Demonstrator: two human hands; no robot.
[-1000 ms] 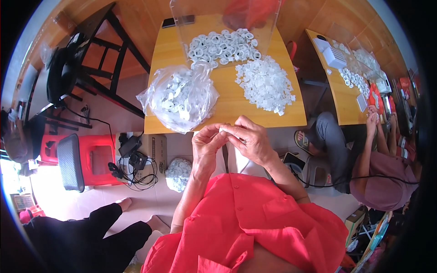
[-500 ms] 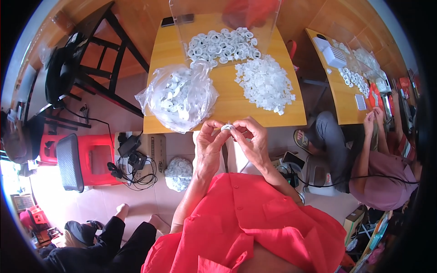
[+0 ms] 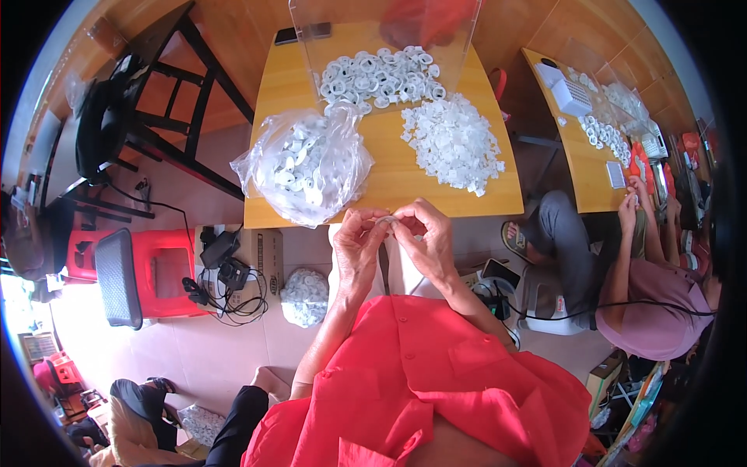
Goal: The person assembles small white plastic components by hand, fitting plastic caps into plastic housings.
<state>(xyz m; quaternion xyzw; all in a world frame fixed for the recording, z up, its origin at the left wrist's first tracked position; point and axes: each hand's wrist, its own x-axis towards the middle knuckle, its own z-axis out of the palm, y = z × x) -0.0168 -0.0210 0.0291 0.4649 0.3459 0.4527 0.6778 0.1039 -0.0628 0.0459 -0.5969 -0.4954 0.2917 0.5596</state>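
My left hand point(image 3: 359, 238) and my right hand point(image 3: 422, 235) meet just below the near edge of the yellow wooden table point(image 3: 389, 167). Between their fingertips they pinch a small white ring part point(image 3: 387, 221). On the table in front of them lies a clear plastic bag point(image 3: 305, 162) full of white ring parts. To its right sits a loose heap of small white pieces point(image 3: 454, 142). Behind, a pile of white rings point(image 3: 379, 75) lies inside a clear plastic bin point(image 3: 385, 31).
A second person point(image 3: 632, 268) in pink sits at the right by another table point(image 3: 585, 140) with white parts. A red stool point(image 3: 159, 272), cables and a charger point(image 3: 222, 272), a bag of white parts point(image 3: 304, 296) and a black chair point(image 3: 148, 117) stand at the left.
My hands have dropped slightly and closed together on the small white part. A person in dark clothes at the lower left has moved further out of view.
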